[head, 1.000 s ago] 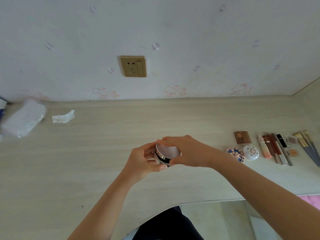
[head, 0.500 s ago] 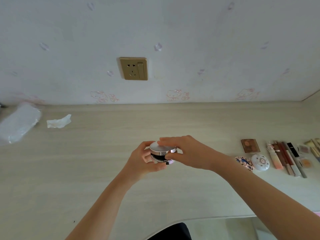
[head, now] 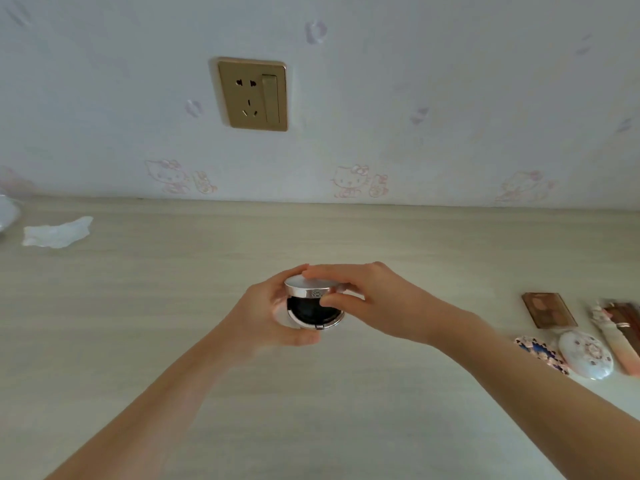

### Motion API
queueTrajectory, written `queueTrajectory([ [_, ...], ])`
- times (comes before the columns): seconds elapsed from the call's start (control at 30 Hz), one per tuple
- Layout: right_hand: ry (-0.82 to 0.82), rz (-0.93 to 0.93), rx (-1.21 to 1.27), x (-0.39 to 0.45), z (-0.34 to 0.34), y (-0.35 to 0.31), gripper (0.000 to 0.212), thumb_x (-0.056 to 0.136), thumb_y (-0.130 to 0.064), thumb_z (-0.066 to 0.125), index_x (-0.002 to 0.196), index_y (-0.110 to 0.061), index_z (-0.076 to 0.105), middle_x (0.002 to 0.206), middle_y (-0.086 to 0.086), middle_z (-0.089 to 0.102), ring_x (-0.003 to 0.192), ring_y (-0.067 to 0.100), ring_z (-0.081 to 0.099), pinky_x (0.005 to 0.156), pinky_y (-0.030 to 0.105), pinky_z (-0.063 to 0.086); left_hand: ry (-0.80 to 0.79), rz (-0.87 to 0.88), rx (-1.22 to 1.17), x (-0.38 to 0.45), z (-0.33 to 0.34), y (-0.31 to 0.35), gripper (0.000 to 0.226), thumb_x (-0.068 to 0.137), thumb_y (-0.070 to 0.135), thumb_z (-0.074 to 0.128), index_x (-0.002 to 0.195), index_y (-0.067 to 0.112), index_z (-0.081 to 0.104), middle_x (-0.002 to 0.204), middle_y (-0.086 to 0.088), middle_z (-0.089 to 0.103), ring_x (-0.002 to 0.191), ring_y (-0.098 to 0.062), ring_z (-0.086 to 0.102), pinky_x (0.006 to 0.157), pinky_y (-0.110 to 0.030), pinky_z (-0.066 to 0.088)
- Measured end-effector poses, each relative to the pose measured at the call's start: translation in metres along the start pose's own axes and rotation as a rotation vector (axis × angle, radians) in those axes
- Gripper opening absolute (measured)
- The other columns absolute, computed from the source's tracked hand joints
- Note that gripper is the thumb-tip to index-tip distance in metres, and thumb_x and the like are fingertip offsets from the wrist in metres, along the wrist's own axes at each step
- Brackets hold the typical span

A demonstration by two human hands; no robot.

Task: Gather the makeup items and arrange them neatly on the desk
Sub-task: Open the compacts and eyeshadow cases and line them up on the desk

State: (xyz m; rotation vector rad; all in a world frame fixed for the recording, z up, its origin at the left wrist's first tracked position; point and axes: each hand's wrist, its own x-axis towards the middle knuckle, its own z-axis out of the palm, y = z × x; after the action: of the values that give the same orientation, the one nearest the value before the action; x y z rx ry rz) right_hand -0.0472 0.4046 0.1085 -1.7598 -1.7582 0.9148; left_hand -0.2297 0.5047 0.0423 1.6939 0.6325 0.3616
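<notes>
Compact (head: pixel 313 304) half open above the desk (head: pixel 346 410), left hand (head: pixel 263 317) cupping its base, right hand (head: pixel 374 299) pinching its silver lid, other makeup (head: pixel 585 353) lined up far right.

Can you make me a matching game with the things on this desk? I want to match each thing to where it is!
Things:
1. round compact
2. crumpled tissue
3. gold socket
4. brown palette

Places:
A. on the wall
B. far left of the desk
C. held in both hands
D. right side of the desk

Pairs: 1-C, 2-B, 3-A, 4-D
</notes>
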Motion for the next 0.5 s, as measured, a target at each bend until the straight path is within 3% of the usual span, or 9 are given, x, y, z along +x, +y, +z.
queueTrajectory([
  [0.13, 0.034, -0.045, 0.002, 0.004, 0.013, 0.018, 0.037, 0.095, -0.025, 0.055, 0.130, -0.035, 0.053, 0.122, -0.009, 0.064, 0.110, 0.008, 0.058, 0.098, 0.030, 0.046, 0.011, 0.019, 0.116, 0.006, -0.003, -0.015, 0.102, 0.049, 0.023, 0.091, 0.138, 0.037, 0.042, 0.126, 0.022, 0.060, 0.121, 0.005, 0.051, 0.102, -0.022, 0.040],
  [0.27, 0.062, -0.105, -0.032, 0.004, 0.027, 0.031, 0.037, 0.095, -0.026, 0.055, 0.131, -0.036, 0.051, 0.126, -0.019, 0.059, 0.109, 0.003, 0.058, 0.097, 0.023, 0.044, -0.011, 0.083, 0.275, 0.005, -0.007, -0.028, 0.105, 0.047, 0.038, 0.092, 0.129, 0.061, 0.031, 0.142, 0.034, 0.037, 0.127, 0.015, 0.037, 0.102, -0.008, 0.032],
  [0.37, 0.095, -0.125, -0.026, 0.007, 0.038, 0.035, 0.035, 0.094, -0.026, 0.056, 0.127, -0.036, 0.054, 0.122, -0.020, 0.061, 0.102, 0.000, 0.060, 0.091, 0.016, 0.045, -0.016, 0.141, 0.353, 0.003, -0.010, -0.039, 0.099, 0.048, 0.037, 0.092, 0.123, 0.067, 0.034, 0.134, 0.050, 0.030, 0.130, 0.019, 0.029, 0.098, -0.002, 0.030],
  [0.43, 0.118, -0.122, -0.034, 0.007, 0.046, 0.036, 0.033, 0.094, -0.025, 0.056, 0.125, -0.037, 0.056, 0.116, -0.016, 0.064, 0.101, 0.004, 0.061, 0.091, 0.026, 0.048, -0.012, 0.148, 0.401, 0.000, -0.012, -0.046, 0.104, 0.046, 0.043, 0.091, 0.132, 0.058, 0.034, 0.129, 0.056, 0.028, 0.126, 0.022, 0.031, 0.096, -0.002, 0.031],
  [0.5, 0.139, -0.123, -0.040, 0.005, 0.054, 0.033, 0.032, 0.094, -0.024, 0.055, 0.125, -0.033, 0.058, 0.115, -0.016, 0.064, 0.103, 0.004, 0.060, 0.093, 0.030, 0.048, -0.005, 0.147, 0.437, -0.005, -0.015, -0.051, 0.115, 0.044, 0.050, 0.090, 0.143, 0.038, 0.032, 0.123, 0.058, 0.030, 0.123, 0.023, 0.034, 0.099, -0.007, 0.031],
])
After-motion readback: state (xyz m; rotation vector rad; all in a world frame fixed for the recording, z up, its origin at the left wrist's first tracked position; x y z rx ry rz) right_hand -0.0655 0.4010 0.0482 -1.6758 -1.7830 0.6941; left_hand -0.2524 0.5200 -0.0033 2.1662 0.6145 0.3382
